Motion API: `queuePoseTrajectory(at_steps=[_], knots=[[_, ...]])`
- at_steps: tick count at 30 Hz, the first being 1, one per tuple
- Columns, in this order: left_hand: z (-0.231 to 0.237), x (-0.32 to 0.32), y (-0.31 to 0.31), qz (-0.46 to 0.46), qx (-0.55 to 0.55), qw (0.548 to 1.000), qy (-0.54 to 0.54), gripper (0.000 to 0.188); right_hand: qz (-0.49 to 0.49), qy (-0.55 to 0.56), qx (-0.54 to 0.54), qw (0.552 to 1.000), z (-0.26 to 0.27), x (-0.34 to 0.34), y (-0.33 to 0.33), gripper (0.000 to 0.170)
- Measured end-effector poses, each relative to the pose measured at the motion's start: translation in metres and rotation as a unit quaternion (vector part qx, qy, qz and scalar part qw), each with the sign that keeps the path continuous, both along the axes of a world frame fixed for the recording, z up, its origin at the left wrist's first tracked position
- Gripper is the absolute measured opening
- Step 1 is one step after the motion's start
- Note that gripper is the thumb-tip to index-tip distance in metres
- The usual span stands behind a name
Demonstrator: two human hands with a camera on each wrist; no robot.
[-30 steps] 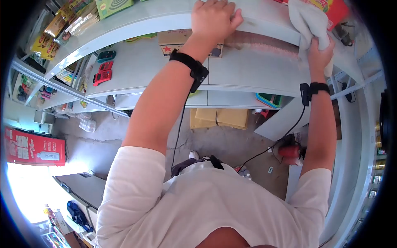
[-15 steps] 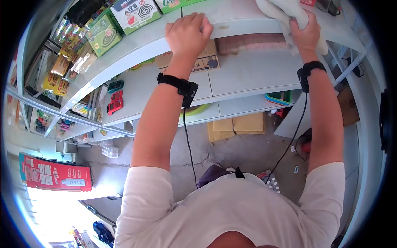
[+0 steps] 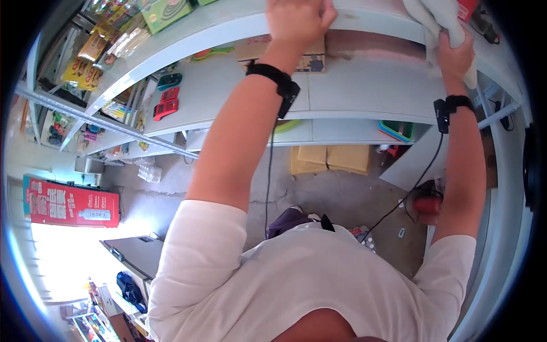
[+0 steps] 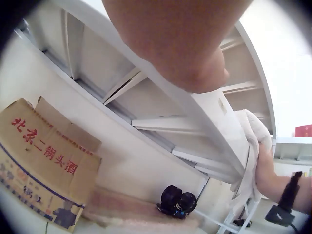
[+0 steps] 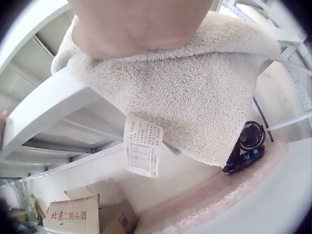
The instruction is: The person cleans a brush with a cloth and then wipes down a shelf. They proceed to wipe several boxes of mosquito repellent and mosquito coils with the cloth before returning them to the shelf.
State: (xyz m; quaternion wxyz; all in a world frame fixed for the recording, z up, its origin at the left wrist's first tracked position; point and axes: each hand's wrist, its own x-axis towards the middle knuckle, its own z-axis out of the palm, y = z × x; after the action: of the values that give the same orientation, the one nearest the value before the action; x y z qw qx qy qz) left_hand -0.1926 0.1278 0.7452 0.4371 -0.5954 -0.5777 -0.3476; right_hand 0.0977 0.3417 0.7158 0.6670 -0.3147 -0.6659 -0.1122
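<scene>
In the head view my left hand [image 3: 299, 23] rests on the front edge of the white upper shelf [image 3: 233, 31], its fingers mostly cut off by the top of the picture. From the left wrist, the underside of that hand shows over the shelf's rim. At the shelf's right end my right hand [image 3: 456, 54] grips a pale terry towel [image 3: 436, 17] draped over the edge. Close up in the right wrist view, the towel [image 5: 195, 97] hangs below the hand with a printed white label [image 5: 143, 146] dangling from it.
A cardboard box [image 4: 46, 161] with red lettering stands on the shelf below, beside a pink fluffy strip [image 5: 195, 207] and a black object with round parts [image 4: 176, 201]. Green boxes [image 3: 165, 14] stand on the upper shelf. Red and teal items [image 3: 166, 102] lie lower left.
The head view swings, so the shelves shift about and the green boxes slide partly out at the top. My right hand keeps hold of the towel; my left stays at the shelf edge.
</scene>
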Motion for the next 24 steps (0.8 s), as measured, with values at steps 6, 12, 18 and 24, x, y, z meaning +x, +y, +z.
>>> queuePoseTrajectory(at_steps=[6,12,18,24], knots=[[-0.013,-0.007,0.014,0.046,0.061,0.997,0.033,0.021,-0.011,-0.003,-0.006,1.000,-0.004,0.004,0.009,0.045],[-0.016,-0.010,0.015,0.007,0.091,0.996,0.018,0.024,-0.018,-0.011,-0.020,1.000,-0.006,0.008,0.014,0.047],[-0.023,-0.009,0.013,-0.011,0.053,0.999,0.003,0.025,-0.041,-0.003,-0.168,0.985,0.007,0.009,0.007,0.049],[-0.020,-0.018,0.010,-0.041,0.069,0.997,0.011,0.029,-0.074,-0.119,-0.143,0.980,0.029,0.006,0.006,0.053]])
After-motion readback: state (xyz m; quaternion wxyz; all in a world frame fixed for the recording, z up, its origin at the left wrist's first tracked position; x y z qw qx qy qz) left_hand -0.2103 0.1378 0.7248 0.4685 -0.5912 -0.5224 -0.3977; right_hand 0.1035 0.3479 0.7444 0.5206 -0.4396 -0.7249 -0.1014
